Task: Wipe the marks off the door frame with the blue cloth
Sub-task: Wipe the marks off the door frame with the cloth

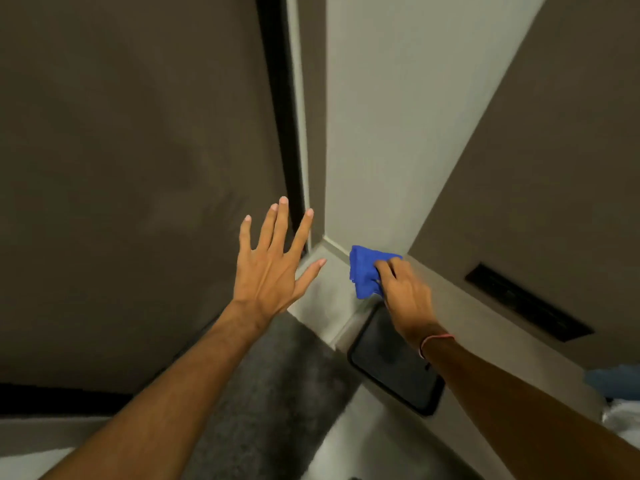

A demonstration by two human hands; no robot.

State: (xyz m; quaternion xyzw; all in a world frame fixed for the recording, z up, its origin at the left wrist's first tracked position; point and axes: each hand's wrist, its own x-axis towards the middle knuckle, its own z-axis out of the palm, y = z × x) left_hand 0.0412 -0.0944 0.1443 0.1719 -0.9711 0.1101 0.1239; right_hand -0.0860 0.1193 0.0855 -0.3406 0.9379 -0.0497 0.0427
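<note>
The pale grey door frame (374,133) runs up the middle of the view, beside the dark brown door (138,168) on the left. My right hand (405,292) grips the crumpled blue cloth (363,271) and presses it against the frame near its lower corner. My left hand (273,261) is spread flat with fingers apart, resting over the door's edge and the dark gap beside the frame. It holds nothing. No marks show clearly on the frame.
A dark rounded-corner panel (394,362) sits below my right wrist. A black slot-like plate (526,301) is set in the brown surface (554,168) at right. Grey carpet (270,393) lies between my forearms. Something light blue and white (620,393) shows at the right edge.
</note>
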